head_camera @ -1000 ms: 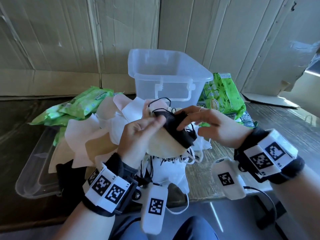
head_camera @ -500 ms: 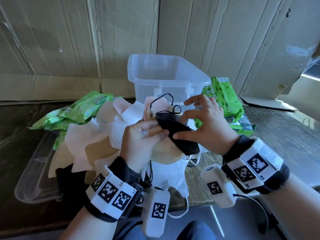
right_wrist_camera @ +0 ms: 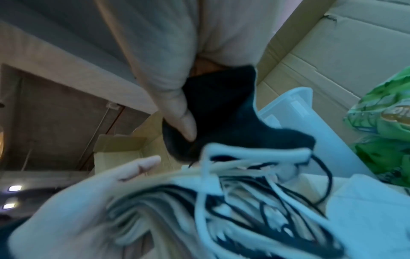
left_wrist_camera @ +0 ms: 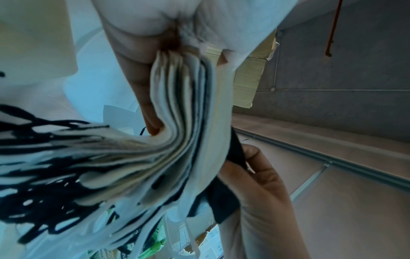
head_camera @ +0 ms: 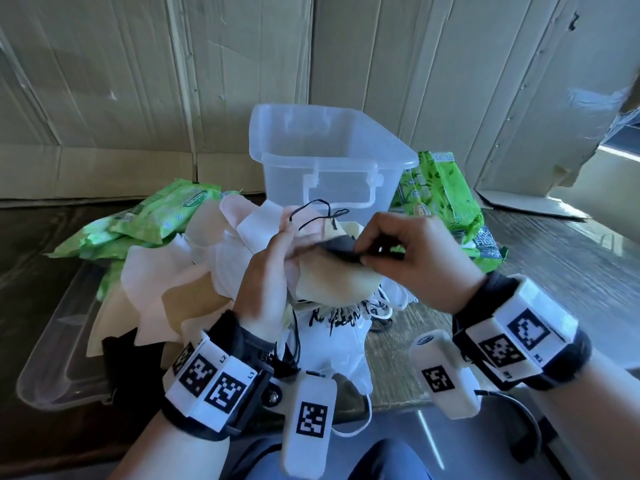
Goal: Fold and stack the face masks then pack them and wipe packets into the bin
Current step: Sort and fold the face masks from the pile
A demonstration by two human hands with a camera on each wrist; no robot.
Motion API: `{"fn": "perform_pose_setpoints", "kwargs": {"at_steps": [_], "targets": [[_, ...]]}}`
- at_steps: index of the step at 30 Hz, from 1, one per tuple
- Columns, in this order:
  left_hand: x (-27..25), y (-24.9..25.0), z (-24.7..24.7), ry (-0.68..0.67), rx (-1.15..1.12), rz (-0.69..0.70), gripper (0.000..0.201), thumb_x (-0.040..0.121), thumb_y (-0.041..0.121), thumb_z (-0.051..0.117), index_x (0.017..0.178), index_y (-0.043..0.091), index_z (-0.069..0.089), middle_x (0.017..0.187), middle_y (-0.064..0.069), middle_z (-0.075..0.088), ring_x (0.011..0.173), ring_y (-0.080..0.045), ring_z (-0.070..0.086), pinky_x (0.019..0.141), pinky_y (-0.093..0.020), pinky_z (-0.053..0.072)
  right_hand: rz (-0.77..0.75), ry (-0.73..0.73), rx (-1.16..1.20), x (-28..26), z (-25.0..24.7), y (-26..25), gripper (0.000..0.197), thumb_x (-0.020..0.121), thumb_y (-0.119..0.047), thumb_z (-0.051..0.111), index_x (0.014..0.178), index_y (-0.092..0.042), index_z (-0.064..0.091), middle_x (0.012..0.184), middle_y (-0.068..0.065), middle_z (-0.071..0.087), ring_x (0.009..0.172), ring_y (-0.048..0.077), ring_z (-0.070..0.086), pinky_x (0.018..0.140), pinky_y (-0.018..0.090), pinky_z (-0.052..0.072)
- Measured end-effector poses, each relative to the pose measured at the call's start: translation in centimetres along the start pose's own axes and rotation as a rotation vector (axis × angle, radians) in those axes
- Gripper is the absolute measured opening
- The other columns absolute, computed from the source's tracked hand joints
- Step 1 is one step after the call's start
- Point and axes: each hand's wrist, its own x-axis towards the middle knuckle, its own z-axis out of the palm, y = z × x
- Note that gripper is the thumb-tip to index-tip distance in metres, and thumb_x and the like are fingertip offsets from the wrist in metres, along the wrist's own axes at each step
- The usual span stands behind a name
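Left hand: the left hand grips a stack of folded masks, fingers curled round one edge.
Right hand: the right hand pinches a black mask lying on top of the stack.
Loose masks: heaped at the table's left and middle.
Bin: clear bin near the far edge.
Wipe packets: green, at the bin's left and right.

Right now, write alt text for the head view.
Two hands work above a table: the left hand grips a stack of masks, the right hand pinches a black mask onto it, before a clear bin.
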Motion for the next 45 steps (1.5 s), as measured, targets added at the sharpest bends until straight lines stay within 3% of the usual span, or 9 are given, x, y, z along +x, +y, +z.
{"fn": "perform_pose_setpoints", "kwargs": {"at_steps": [5, 10, 19, 23, 26, 29, 34, 41, 45], "targets": [[-0.1, -0.2, 0.5, 0.031, 0.049, 0.053, 0.02, 0.082, 0.03, 0.059, 0.078, 0.023, 0.078, 0.099, -0.008, 0.069, 0.101, -0.021, 0.061, 0.105, -0.046, 0.038, -0.03, -0.023, -0.102, -0.2, -0.6, 0.9, 0.043, 0.068, -0.006, 0.057, 0.108, -0.021, 0.063, 0.087, -0.003, 0.07, 0.08, 0.008, 0.058, 0.076, 0.016, 0.044], [-0.2, -0.4, 0.7, 0.003, 0.074, 0.133, 0.033, 0.084, -0.01, 0.053, 0.09, 0.017, 0.07, 0.098, 0.004, 0.069, 0.109, -0.013, 0.058, 0.1, -0.022, 0.039, -0.098, 0.205, -0.122, 0.2, -0.9, 1.3, 0.036, 0.062, 0.007, 0.046, 0.074, -0.01, 0.075, 0.085, 0.006, 0.072, 0.082, 0.005, 0.057, 0.078, -0.002, 0.036], [0.1, -0.7, 0.4, 0.055, 0.055, 0.19, 0.049, 0.071, 0.001, 0.064, 0.093, 0.045, 0.061, 0.118, -0.005, 0.065, 0.109, -0.024, 0.058, 0.1, -0.053, 0.041, -0.271, -0.176, -0.368, -1.6, 2.2, 0.9, 0.062, 0.06, -0.047, 0.069, 0.114, -0.018, 0.065, 0.12, -0.001, 0.064, 0.103, 0.024, 0.06, 0.082, 0.046, 0.05], [0.3, -0.8, 0.1, 0.053, 0.105, 0.232, 0.053, 0.083, -0.008, 0.055, 0.105, 0.04, 0.057, 0.131, -0.001, 0.057, 0.121, -0.026, 0.053, 0.104, -0.051, 0.04, -0.265, -0.149, -0.127, -0.9, 1.7, 0.9, 0.032, 0.081, -0.033, 0.055, 0.099, -0.014, 0.073, 0.108, -0.002, 0.07, 0.093, 0.014, 0.062, 0.085, 0.028, 0.048], [0.5, -1.1, 0.1, 0.063, 0.098, 0.25, 0.035, 0.09, -0.002, 0.053, 0.104, 0.03, 0.059, 0.12, -0.01, 0.062, 0.111, -0.015, 0.056, 0.104, -0.031, 0.04, -0.153, -0.157, 0.023, -0.5, 1.0, 1.1, 0.022, 0.081, -0.024, 0.061, 0.089, -0.01, 0.076, 0.096, 0.001, 0.073, 0.088, 0.007, 0.061, 0.082, 0.021, 0.047], [0.5, -1.1, 0.3, 0.049, 0.101, 0.247, 0.029, 0.091, 0.001, 0.051, 0.106, 0.024, 0.059, 0.102, 0.014, 0.065, 0.092, 0.004, 0.052, 0.084, -0.007, 0.037, -0.138, -0.139, -0.012, -0.6, 1.0, 1.1, 0.021, 0.069, -0.025, 0.071, 0.086, -0.014, 0.076, 0.092, 0.002, 0.073, 0.087, 0.006, 0.06, 0.081, 0.021, 0.047], [0.9, -1.6, -0.1, 0.109, 0.073, 0.207, 0.036, 0.091, -0.004, 0.049, 0.1, 0.029, 0.062, 0.103, 0.01, 0.061, 0.103, -0.012, 0.055, 0.102, -0.039, 0.04, -0.282, -0.161, -0.18, -1.3, 2.3, 0.7, 0.058, 0.056, -0.055, 0.07, 0.099, -0.016, 0.072, 0.11, -0.002, 0.069, 0.087, 0.024, 0.061, 0.08, 0.033, 0.049], [0.7, -1.4, -0.6, 0.081, 0.115, 0.242, 0.044, 0.087, -0.003, 0.056, 0.105, 0.038, 0.056, 0.12, 0.002, 0.06, 0.106, -0.012, 0.057, 0.095, -0.027, 0.043, -0.21, -0.126, -0.042, -0.7, 2.3, 0.7, 0.022, 0.08, -0.026, 0.062, 0.082, -0.01, 0.076, 0.096, 0.002, 0.073, 0.081, 0.014, 0.064, 0.077, 0.029, 0.048], [0.6, -1.2, -0.7, 0.081, 0.085, 0.208, 0.045, 0.085, 0.004, 0.06, 0.101, 0.046, 0.059, 0.125, -0.009, 0.06, 0.114, -0.024, 0.055, 0.104, -0.044, 0.039, -0.127, -0.169, 0.006, -0.6, 1.7, 0.2, 0.019, 0.074, -0.026, 0.067, 0.077, -0.009, 0.074, 0.09, 0.004, 0.074, 0.081, 0.014, 0.062, 0.078, 0.03, 0.047]]}}
